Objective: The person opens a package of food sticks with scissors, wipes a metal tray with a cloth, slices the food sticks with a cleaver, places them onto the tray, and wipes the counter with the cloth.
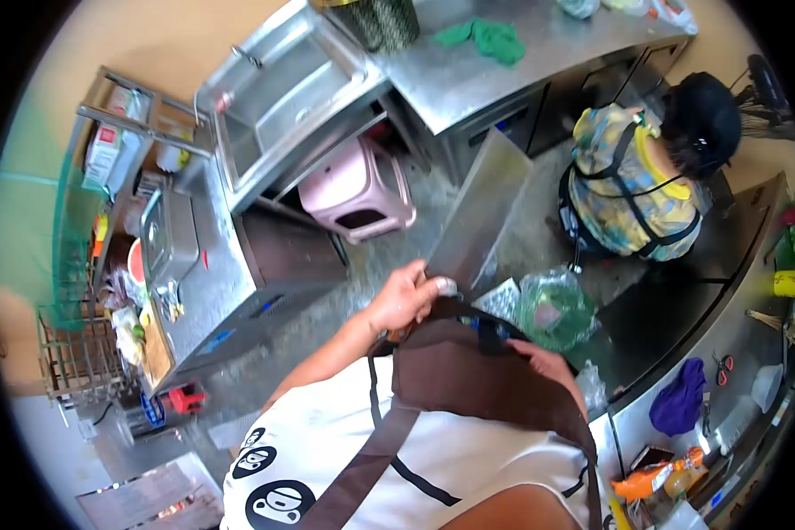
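My left hand (pixel 406 299) is closed at the near end of a long grey metal panel (pixel 481 212), its thumb beside the top edge of the brown apron (pixel 481 362). The panel slants up and away over the floor. At the apron's right side is my right hand (pixel 549 364), with some fingers showing and the rest hidden by the cloth; whether it grips anything is unclear. Just beyond it lies a clear plastic bag with green contents (pixel 555 309).
A person in a patterned top (pixel 632 190) bends low at the right. Upper left are a steel sink (pixel 287 88) and a pink stool (pixel 358 185). A steel counter (pixel 208 274) stands left. Purple cloth (pixel 678 397) and scissors (pixel 723 369) lie on the right counter.
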`<state>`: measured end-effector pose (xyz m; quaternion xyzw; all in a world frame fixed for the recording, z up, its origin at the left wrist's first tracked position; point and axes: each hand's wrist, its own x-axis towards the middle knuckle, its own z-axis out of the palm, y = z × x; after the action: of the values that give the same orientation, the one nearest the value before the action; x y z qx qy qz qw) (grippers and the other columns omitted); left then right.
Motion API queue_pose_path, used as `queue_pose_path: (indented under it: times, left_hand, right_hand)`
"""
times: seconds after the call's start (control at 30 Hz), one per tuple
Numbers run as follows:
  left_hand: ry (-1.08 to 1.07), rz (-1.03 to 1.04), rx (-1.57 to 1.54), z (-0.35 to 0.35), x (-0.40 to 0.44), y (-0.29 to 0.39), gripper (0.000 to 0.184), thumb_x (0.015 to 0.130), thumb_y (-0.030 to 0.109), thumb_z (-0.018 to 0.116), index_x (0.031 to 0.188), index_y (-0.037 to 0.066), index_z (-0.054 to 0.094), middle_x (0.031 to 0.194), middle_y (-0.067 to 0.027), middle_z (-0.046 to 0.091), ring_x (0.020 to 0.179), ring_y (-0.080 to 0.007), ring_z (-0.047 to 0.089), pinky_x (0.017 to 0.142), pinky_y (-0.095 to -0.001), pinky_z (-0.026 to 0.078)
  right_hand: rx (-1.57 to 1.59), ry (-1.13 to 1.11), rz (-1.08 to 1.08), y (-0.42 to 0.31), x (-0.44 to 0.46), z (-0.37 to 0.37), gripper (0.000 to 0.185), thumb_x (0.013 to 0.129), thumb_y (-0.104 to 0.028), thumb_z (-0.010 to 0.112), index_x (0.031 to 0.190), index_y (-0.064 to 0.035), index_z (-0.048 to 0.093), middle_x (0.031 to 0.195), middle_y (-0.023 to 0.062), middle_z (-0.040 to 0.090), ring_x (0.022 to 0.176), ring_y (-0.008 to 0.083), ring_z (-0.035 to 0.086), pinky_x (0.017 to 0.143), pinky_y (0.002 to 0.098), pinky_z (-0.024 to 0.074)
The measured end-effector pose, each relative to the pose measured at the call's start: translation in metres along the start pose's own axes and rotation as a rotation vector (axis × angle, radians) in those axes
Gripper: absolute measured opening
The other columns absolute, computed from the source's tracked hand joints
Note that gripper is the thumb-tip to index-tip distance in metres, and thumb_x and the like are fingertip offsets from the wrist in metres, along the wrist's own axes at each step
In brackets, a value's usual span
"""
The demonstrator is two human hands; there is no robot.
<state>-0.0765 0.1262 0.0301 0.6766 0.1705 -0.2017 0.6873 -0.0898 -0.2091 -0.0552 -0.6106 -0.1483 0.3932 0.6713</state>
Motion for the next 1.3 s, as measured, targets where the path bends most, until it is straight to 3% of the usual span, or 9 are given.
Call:
queue_pose_path:
  times: [0.17, 0.23, 0.27, 0.3, 0.37, 0.6, 0.8, 1.03, 1.3]
  left_hand:
    - [0.027, -0.017, -0.376, -0.052, 0.015, -0.004, 0.019, 0.098, 0.021, 0.054, 0.106, 0.006, 0.047, 0.062, 0.0003, 0.041, 0.046, -0.008, 0.041, 0.043, -0.0265, 0.04]
    - [0.022, 0.0, -0.383, -0.072, 0.027, -0.007, 0.017, 0.098, 0.022, 0.053, 0.102, 0.008, 0.045, 0.063, -0.0001, 0.041, 0.046, -0.0085, 0.04, 0.043, -0.0273, 0.04]
    - [0.037, -0.007, -0.445, -0.08, 0.032, -0.006, 0.017, 0.098, 0.022, 0.053, 0.099, 0.008, 0.043, 0.063, -0.0003, 0.041, 0.045, -0.0088, 0.04, 0.043, -0.0276, 0.04]
    - [0.046, -0.013, -0.505, -0.087, 0.039, -0.004, 0.018, 0.099, 0.023, 0.053, 0.097, 0.009, 0.041, 0.063, -0.0005, 0.041, 0.045, -0.009, 0.04, 0.043, -0.0278, 0.04]
    - [0.031, -0.018, -0.519, -0.096, 0.055, 0.004, 0.019, 0.099, 0.024, 0.052, 0.094, 0.01, 0.04, 0.063, -0.0006, 0.04, 0.044, -0.0094, 0.039, 0.043, -0.0283, 0.041]
    - [0.047, -0.02, -0.649, -0.094, 0.119, 0.034, 0.024, 0.098, 0.028, 0.054, 0.093, 0.01, 0.039, 0.064, -0.0002, 0.041, 0.047, -0.0091, 0.04, 0.046, -0.0281, 0.041]
    - [0.088, 0.017, -0.753, -0.095, 0.13, 0.026, 0.021, 0.097, 0.025, 0.056, 0.095, 0.009, 0.043, 0.063, 0.0002, 0.041, 0.045, -0.0082, 0.04, 0.043, -0.0271, 0.04]
    - [0.37, 0.091, -0.932, -0.113, 0.095, 0.011, 0.017, 0.095, 0.02, 0.059, 0.1, 0.011, 0.046, 0.062, 0.001, 0.041, 0.044, -0.0077, 0.038, 0.042, -0.0267, 0.04]
    - [0.796, 0.145, -1.008, -0.14, -0.004, -0.034, 0.02, 0.095, 0.022, 0.059, 0.102, 0.009, 0.044, 0.061, 0.0017, 0.039, 0.046, -0.0086, 0.038, 0.045, -0.0275, 0.04]
  right_hand:
    - [0.137, 0.077, -0.007, -0.068, 0.07, 0.006, 0.057, 0.097, -0.047, 0.046, 0.122, 0.003, 0.058, 0.123, 0.0138, 0.061, 0.115, 0.0239, 0.057, 0.102, 0.0341, 0.039]
    - [0.051, 0.104, -0.039, -0.077, 0.106, 0.009, 0.05, 0.098, -0.04, 0.046, 0.12, 0.0038, 0.059, 0.122, 0.0132, 0.062, 0.111, 0.0216, 0.059, 0.1, 0.0343, 0.0409]
    - [0.008, 0.092, -0.013, -0.083, 0.124, 0.013, 0.037, 0.099, -0.026, 0.05, 0.122, 0.0023, 0.058, 0.12, 0.0127, 0.063, 0.108, 0.0196, 0.061, 0.096, 0.0332, 0.0445]
    - [0.0, 0.107, -0.019, -0.09, 0.141, 0.021, 0.037, 0.099, -0.026, 0.05, 0.122, 0.0023, 0.058, 0.12, 0.0127, 0.063, 0.108, 0.0196, 0.061, 0.096, 0.0332, 0.0445]
    - [-0.054, 0.024, 0.089, -0.106, 0.171, 0.041, 0.031, 0.096, -0.014, 0.054, 0.124, -0.0002, 0.057, 0.117, 0.0118, 0.064, 0.106, 0.0175, 0.061, 0.093, 0.0309, 0.0467]
    - [0.141, -0.12, 0.139, -0.109, 0.24, 0.069, 0.038, 0.096, -0.013, 0.058, 0.129, 0.0022, 0.049, 0.116, 0.0114, 0.063, 0.106, 0.0157, 0.059, 0.094, 0.0299, 0.0461]
    - [0.033, -0.261, 0.169, -0.125, 0.278, 0.032, 0.035, 0.096, -0.012, 0.056, 0.128, 0.0021, 0.051, 0.114, 0.0119, 0.064, 0.105, 0.017, 0.061, 0.092, 0.0301, 0.0469]
    - [-0.124, -0.401, 0.159, -0.128, 0.339, -0.016, 0.035, 0.094, -0.009, 0.056, 0.127, 0.0026, 0.051, 0.113, 0.0136, 0.065, 0.103, 0.0185, 0.062, 0.091, 0.0304, 0.0481]
    - [-0.334, -0.611, 0.268, -0.095, 0.401, 0.016, 0.035, 0.094, -0.011, 0.056, 0.126, 0.0028, 0.052, 0.111, 0.0147, 0.065, 0.097, 0.019, 0.063, 0.088, 0.0305, 0.048]
